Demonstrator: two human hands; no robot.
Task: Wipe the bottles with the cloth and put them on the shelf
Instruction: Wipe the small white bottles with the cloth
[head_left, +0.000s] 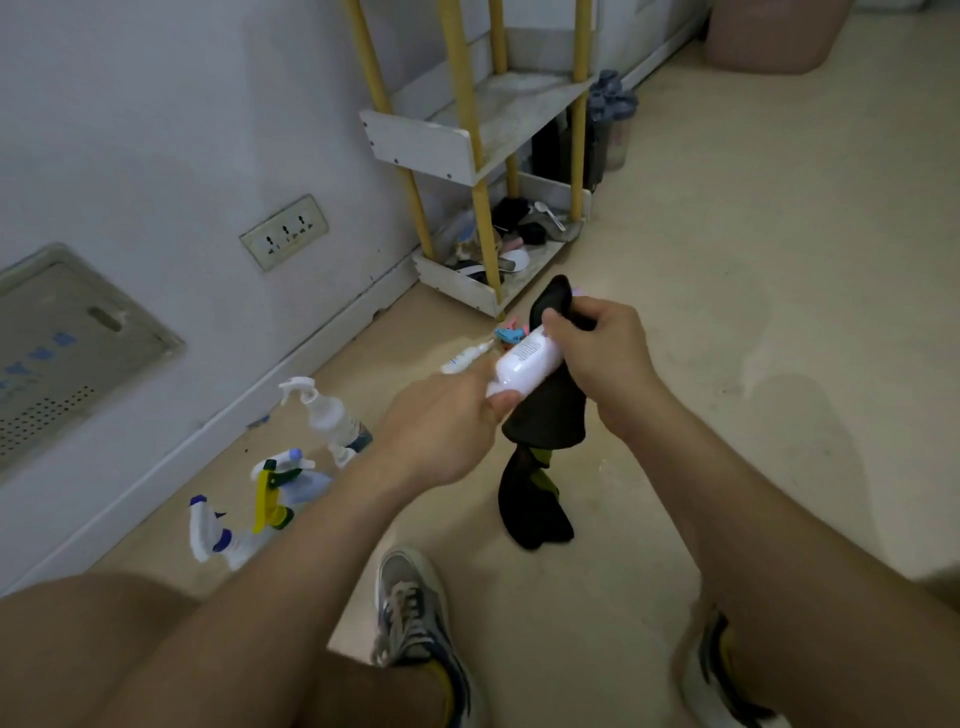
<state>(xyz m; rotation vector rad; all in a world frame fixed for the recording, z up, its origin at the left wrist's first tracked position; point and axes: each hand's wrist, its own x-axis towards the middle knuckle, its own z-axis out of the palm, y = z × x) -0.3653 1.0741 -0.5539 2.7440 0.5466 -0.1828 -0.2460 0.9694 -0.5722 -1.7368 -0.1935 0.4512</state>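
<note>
1. Both hands are busy in the middle of the view, above a beige floor (753, 270). Bare knees and a sneaker (415, 608) show at the bottom.
2. The left hand (441, 421) has its fingers curled round the near end of a white bottle (527, 361). The bottle is tilted, with its far end pointing up and away towards the shelf.
3. The right hand (608, 358) is clutching a black cloth (545, 415), with the thumb lying on the upper end of the bottle. The cloth sits under and behind the bottle, and the rest hangs down in a long twisted tail. I can't tell if the tip touches the floor.
4. So the bottle is up in the air between the two hands, near the shelf's bottom corner but not on it.
5. The shelf (421, 140) is white with yellow posts and stands against the wall. Its bottom tier holds a jumble of small dark and white stuff, too small to make out.
6. Three more bottles lie on the floor by the wall, left of the left arm: a clear spray bottle (324, 410), a yellow-trigger bottle (275, 488) and a blue-and-white sprayer (208, 530).
7. A small squeeze bottle (465, 358) lies just beyond the left hand, with something blue (508, 332) next to it, partly hidden.
8. Some dark flasks (610, 119) with grey caps stand just beside the shelf on its far side.
9. The wall has a socket (284, 231) and a grey vent panel (62, 343).
</note>
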